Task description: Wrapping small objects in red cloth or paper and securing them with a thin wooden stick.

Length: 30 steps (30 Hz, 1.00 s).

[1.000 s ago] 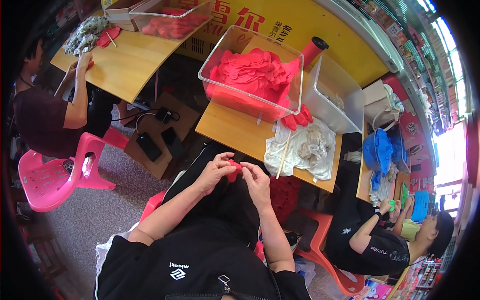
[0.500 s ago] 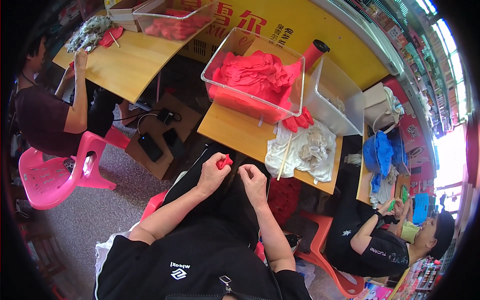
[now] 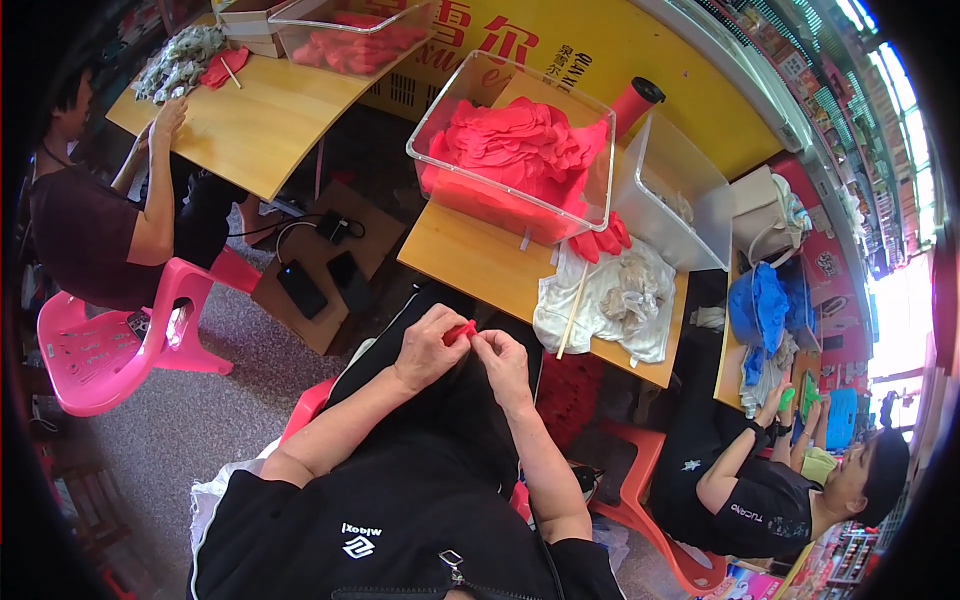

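Note:
Above my lap, my left hand (image 3: pixel 430 350) is closed around a small crumpled piece of red fabric (image 3: pixel 459 332); its folds are mostly hidden by the fingers. My right hand (image 3: pixel 503 365) pinches at the right end of that piece, thumb and finger together, so both hands nearly meet. On the small wooden table (image 3: pixel 455 262) in front of me stands a clear plastic bin (image 3: pixel 610 205) heaped with red fabric pieces (image 3: pixel 520 145). Several more red pieces (image 3: pixel 602 238) lie beside it, next to a white cloth (image 3: pixel 560 305) with a thin wooden stick (image 3: pixel 572 310) on it.
Behind the white cloth is another clear bin (image 3: pixel 685 190). A co-worker (image 3: pixel 95 215) sits at a table (image 3: pixel 245 125) on the left. Another co-worker (image 3: pixel 760 490) at the right handles green pieces. Phones (image 3: pixel 300 290) lie on cardboard, near a pink chair (image 3: pixel 105 345).
My right hand has moved left and up to the red piece. My left hand has shifted slightly. The right co-worker's hands have moved apart; the left co-worker's hands have shifted.

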Tool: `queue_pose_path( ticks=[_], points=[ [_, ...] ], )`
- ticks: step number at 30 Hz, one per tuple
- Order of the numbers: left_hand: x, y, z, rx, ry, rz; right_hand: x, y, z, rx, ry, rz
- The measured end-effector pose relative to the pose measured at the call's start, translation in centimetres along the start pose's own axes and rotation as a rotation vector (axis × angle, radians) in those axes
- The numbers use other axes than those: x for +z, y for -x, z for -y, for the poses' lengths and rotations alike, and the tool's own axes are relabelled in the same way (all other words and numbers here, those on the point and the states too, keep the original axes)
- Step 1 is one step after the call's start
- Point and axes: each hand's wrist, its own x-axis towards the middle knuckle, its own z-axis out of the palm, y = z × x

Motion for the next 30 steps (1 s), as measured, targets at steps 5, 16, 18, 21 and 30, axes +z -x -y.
queue_pose_path(
  ticks=[5, 16, 18, 21, 30],
  points=[
    [-0.4, -0.6, 1.6, 0.188, -0.192, -0.016, 0.5, 0.6, -1.2, 0.095, -0.386, 0.075],
    [1.6, -0.3, 2.3, -0.422, 0.933, 0.165, 2.3, 2.4, 1.6, -0.135, -0.059, 0.048],
    [1.5, -0.4, 2.3, -0.402, 0.994, 0.162, 2.4, 2.5, 1.6, -0.127, -0.111, 0.047],
    [1.1, -0.7, 1.9, -0.387, 0.704, 0.197, 2.2, 2.8, 1.7, -0.126, -0.102, 0.054],
    [0.4, -1.4, 1.3, -0.016, 0.518, 0.165, 2.1, 3.6, 3.7, -0.144, -0.052, 0.132]
  ],
)
